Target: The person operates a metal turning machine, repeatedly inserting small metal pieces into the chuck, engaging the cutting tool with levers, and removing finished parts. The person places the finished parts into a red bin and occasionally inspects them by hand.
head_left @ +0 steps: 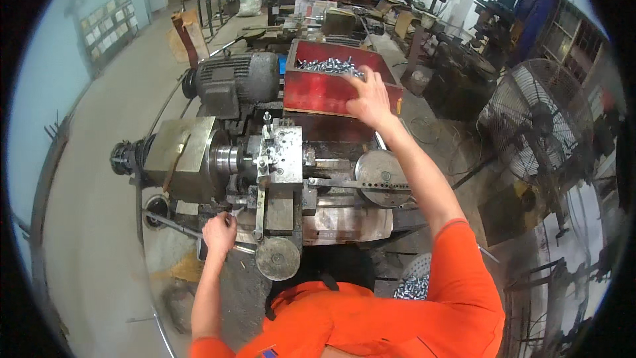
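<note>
- Right hand (pixel 370 98) reaches over the near wall of the red bin (pixel 318 93), fingers spread and curled down onto the parts (pixel 329 65); whether any is pinched yet, I cannot tell
- Left hand (pixel 219 233) closed round a lever (pixel 173 224) at the lathe's (pixel 265 166) near left
- Parts: small, bright metal pieces heaped loose in the bin; likely stiff, light singly, perhaps oily and slippery; best pinched across the body between fingertips
- Bin sits behind the lathe, beside the motor (pixel 238 78); more such pieces in a basket (pixel 414 284) near the right elbow
- Fan (pixel 533 122) stands well apart, right
</note>
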Available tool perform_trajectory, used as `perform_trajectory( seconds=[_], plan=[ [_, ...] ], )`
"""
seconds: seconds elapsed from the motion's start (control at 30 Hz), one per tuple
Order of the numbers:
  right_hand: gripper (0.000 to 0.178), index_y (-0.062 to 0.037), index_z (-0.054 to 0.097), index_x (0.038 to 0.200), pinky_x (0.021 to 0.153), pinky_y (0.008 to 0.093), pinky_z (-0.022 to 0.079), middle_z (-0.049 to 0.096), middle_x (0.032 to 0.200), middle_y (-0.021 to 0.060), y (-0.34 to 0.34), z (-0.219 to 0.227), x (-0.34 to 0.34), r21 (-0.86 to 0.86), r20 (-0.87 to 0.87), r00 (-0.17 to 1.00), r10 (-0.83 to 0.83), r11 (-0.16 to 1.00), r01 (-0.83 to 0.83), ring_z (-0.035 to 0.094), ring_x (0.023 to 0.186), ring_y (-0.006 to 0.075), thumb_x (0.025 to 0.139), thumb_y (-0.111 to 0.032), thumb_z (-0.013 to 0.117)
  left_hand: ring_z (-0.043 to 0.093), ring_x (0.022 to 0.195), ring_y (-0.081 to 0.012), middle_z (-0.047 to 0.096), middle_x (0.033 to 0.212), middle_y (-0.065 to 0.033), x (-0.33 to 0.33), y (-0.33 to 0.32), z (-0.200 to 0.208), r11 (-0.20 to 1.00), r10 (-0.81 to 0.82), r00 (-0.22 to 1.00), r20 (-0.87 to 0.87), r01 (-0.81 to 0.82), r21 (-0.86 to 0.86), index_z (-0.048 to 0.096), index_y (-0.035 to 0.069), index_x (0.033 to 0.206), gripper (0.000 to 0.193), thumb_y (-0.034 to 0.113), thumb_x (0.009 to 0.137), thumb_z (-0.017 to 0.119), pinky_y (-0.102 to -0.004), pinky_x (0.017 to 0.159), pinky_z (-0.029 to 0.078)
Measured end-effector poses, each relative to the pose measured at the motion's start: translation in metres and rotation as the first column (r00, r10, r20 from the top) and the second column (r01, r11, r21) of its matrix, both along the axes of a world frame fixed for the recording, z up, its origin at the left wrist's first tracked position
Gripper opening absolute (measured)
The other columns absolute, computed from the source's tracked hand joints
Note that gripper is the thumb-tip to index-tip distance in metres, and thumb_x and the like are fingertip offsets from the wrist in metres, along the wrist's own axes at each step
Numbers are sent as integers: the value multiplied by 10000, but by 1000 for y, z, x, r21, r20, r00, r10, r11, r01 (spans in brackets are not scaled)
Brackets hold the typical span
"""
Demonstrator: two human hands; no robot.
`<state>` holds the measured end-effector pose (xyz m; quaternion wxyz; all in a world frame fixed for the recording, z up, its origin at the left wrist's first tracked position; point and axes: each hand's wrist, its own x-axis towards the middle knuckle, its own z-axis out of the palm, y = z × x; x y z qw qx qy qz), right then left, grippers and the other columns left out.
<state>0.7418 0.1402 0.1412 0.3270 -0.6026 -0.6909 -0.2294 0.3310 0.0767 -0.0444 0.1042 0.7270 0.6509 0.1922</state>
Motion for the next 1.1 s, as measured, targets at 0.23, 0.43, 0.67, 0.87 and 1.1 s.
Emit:
perform_trajectory(
  seconds=[0.23,0.43,0.67,0.87,1.1],
  plan=[
    [519,-67,626,1069,922,419,432,455,1288,202,-85,-57,-28,-203,-323,917,236,929,-310,493,1126,373,557,-144,652,626,700,-349,649,716,-152,2,-4,-2,997,-16,999,52,11,82,673,86,811,209,278,785,595,-441,646,485],
    [388,-16,661,919,750,364,490,623,968,153,-250,-202,-25,-401,-693,714,-100,877,-266,611,841,307,552,-118,589,631,654,-294,650,731,-166,-16,1,-21,993,-93,984,149,80,91,668,45,875,237,269,814,622,-386,614,472],
    [396,-72,698,912,781,377,504,657,887,178,-424,-293,8,-840,-434,535,-725,541,52,631,847,325,559,-243,641,562,685,-134,637,777,-65,-24,14,-22,978,-180,955,236,199,-63,626,-39,908,154,97,839,603,-297,653,467],
    [288,-50,694,815,812,386,504,642,939,188,-471,-324,115,-863,30,457,-889,207,460,627,895,316,624,-240,593,586,780,-147,649,856,-77,-27,25,-34,975,-201,939,280,219,-33,622,-43,956,167,47,819,591,-296,746,471],
    [378,-51,671,1000,983,408,393,507,1253,157,-453,-356,174,-839,296,439,-848,-11,544,451,1192,305,706,-256,552,582,711,-126,635,864,-63,-31,26,-36,967,-130,932,338,195,-165,616,-33,957,158,31,818,578,-268,688,481]
  ],
)
